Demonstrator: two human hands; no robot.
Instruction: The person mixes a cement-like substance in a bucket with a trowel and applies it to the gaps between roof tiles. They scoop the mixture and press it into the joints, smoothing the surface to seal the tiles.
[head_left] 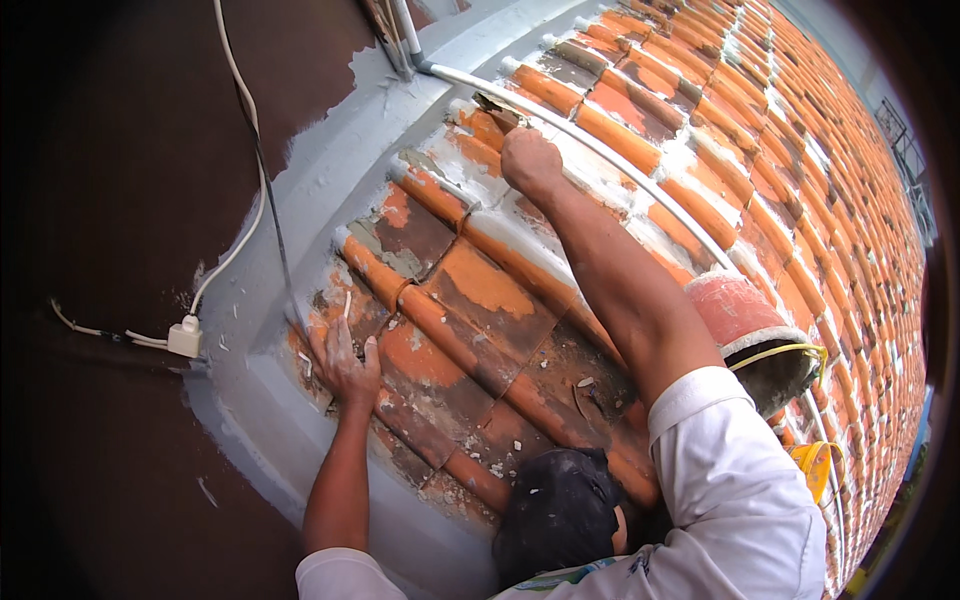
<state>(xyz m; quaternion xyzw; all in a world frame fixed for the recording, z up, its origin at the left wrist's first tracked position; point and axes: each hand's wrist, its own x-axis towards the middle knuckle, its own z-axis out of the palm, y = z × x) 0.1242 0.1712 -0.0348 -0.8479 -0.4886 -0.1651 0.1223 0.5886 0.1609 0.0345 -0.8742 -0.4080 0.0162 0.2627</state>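
White cloth sleeve (pixel 735 470) and black head covering (pixel 550 510) lie nearest the camera, at the lower side of a sloped roof of orange clay tiles (pixel 485 280). Left hand (pixel 350 372) rests open on the tiles near the roof edge, fingers spread. Right hand (pixel 530 162) is curled at the upper ends of the tile rows; its fingers are hidden, so whether its grip holds the jagged dark piece (pixel 497 106) just beyond cannot be told. Smooth grey coating (pixel 325 175) covers the band along the dark brown wall (pixel 130 230); this section appears largely done. White coating marks many tiles farther right. Tiles between the arms are mostly bare and stained, with loose pale fragments, so surface work there appears incomplete. Red bucket with yellow handle (pixel 735 305) lies tilted beside the right arm.
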